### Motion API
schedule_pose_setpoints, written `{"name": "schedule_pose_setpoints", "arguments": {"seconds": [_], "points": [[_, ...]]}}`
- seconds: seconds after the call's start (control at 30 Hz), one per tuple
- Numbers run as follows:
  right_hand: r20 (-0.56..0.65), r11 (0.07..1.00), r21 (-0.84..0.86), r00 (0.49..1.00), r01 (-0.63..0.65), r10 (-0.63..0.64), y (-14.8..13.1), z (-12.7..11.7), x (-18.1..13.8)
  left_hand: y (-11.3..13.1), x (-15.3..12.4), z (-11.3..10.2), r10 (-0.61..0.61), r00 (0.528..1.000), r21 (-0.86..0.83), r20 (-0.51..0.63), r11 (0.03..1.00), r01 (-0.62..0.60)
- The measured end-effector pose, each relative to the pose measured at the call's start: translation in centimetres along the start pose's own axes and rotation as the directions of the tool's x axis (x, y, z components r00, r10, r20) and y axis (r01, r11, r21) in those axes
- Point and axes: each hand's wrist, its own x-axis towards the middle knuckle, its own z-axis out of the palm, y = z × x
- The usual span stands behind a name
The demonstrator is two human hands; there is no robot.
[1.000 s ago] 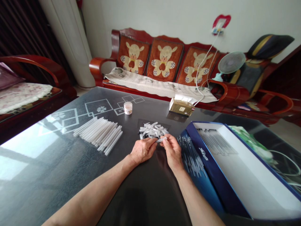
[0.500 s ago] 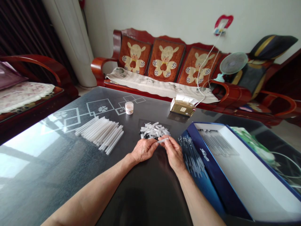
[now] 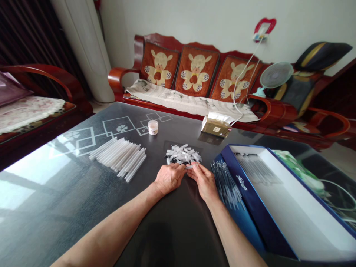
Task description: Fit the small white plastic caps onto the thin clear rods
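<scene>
The dark table [image 3: 69, 200] carries everything near the hands. On its right lies the long blue box [image 3: 258, 211], white inside, with a row of thin rods [image 3: 257, 168] toward its far end. A loose batch of dark-tipped rods [image 3: 226, 185] lies along the box's near side, and white tubes [image 3: 118, 157] lie in a rough stack to the left.

Between them, the left hand [image 3: 170, 178] is curled nearly closed, its fingertips pinching one end of a small white piece [image 3: 189, 167]. The right hand [image 3: 205, 181] nips the other end under its thumb, the remaining fingers loosely bent. The piece is just in front of a heap of short white parts [image 3: 182, 152].

The step in hand looks like two-handed handling of this one piece; the next move seems to call for a light, aligned pinch, since so short a part leaves fingertips little room.

Half a second earlier, the piece's right end juts past the right thumb; now the thumb covers it. The stacks look unmoved.
</scene>
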Motion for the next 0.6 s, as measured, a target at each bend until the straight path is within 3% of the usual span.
{"name": "schedule_pose_setpoints", "arguments": {"seconds": [0.43, 0.6], "points": [[-0.055, 0.987, 0.075, 0.988, -0.140, 0.144, -0.83, 0.83, -0.31, 0.04, 0.02, 0.27, 0.059, 0.998, 0.129, -0.027, 0.990, -0.055], [-0.052, 0.999, 0.018, 0.998, -0.034, 0.035, -0.29, 0.72, -0.14, -0.05, 0.25, 0.34, 0.044, 0.997, 0.101, -0.056, 0.994, -0.039]]}}
